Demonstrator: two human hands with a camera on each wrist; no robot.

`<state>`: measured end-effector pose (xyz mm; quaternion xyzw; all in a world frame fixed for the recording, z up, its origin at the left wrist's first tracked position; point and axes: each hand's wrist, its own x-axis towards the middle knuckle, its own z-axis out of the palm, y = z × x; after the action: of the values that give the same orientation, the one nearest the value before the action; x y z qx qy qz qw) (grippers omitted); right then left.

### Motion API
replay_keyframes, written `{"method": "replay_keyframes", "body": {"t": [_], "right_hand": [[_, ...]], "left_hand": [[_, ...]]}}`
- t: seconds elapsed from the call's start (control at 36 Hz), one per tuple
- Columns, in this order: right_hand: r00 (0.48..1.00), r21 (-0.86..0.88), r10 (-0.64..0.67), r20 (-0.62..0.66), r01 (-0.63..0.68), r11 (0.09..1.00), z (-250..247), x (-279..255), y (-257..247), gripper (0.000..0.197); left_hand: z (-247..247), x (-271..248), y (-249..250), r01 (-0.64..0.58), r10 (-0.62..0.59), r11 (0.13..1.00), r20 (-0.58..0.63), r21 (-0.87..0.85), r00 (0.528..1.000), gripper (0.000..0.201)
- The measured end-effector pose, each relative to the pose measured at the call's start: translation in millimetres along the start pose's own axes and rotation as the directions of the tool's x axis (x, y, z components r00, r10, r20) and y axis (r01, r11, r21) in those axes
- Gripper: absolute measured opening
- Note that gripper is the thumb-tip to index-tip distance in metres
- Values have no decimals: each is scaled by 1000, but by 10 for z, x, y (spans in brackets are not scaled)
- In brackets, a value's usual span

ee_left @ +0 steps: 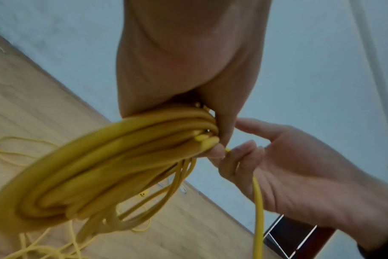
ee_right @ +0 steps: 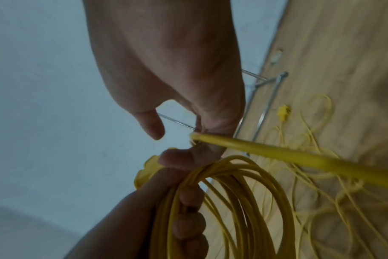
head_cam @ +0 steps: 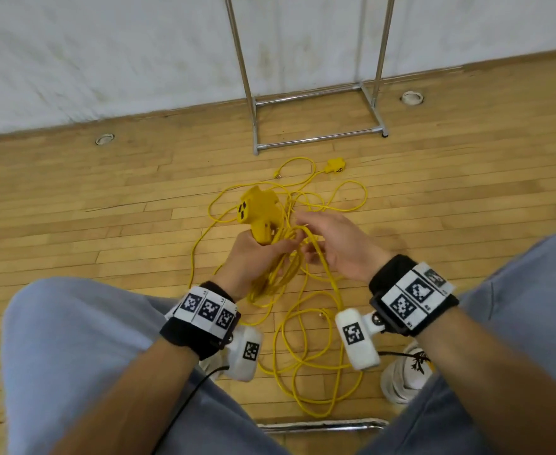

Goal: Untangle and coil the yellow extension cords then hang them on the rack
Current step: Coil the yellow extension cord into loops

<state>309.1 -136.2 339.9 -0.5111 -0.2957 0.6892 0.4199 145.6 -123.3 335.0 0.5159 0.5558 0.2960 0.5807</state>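
Observation:
My left hand (head_cam: 250, 257) grips the yellow outlet block (head_cam: 258, 215) and a coil of yellow cord (head_cam: 279, 274) that hangs below the fist. Close up, the coil (ee_left: 100, 166) holds several loops under the left fingers (ee_right: 188, 198). My right hand (head_cam: 339, 247) is just right of it and pinches one cord strand (ee_left: 258, 210) in its curled fingers, index finger stretched toward the left hand. That strand (ee_right: 299, 157) runs away from the right fingers. Loose cord (head_cam: 302, 356) lies tangled on the floor. The chrome rack (head_cam: 316, 139) stands by the wall.
A second yellow outlet end (head_cam: 335, 166) lies in front of the rack's base. Two round floor sockets (head_cam: 105, 138) (head_cam: 412, 97) sit near the wall. My knees in grey trousers flank the cord, with a white shoe (head_cam: 404, 376) at right and a chrome bar (head_cam: 322, 425) below.

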Motion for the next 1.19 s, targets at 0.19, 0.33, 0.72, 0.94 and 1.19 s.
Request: {"method": "replay_keyframes", "body": {"t": [0.19,0.33,0.72,0.94,1.19], "right_hand": [[974,-569,-159,-163,39,821,75,-53,-9,23],[970,-820,-159,-186,-64,569,31,-44,18,41],[978,-479,-207,30,196,855,71,-87,-11,52],[932,-755,-361,23,253,604,424,-245,106,41],[908,-809,-419,13,255,529,623,-373,238,40]], "left_hand": [[159,21,-132,-16,15,999,11,37,1000,21],[247,5,-235,65,-61,992,-40,110,997,40],[275,61,-215,-38,35,999,-151,-19,988,29],[159,162,-316,54,-63,994,-98,-100,993,12],[104,71,-162,125,-112,909,56,-397,992,37]]}}
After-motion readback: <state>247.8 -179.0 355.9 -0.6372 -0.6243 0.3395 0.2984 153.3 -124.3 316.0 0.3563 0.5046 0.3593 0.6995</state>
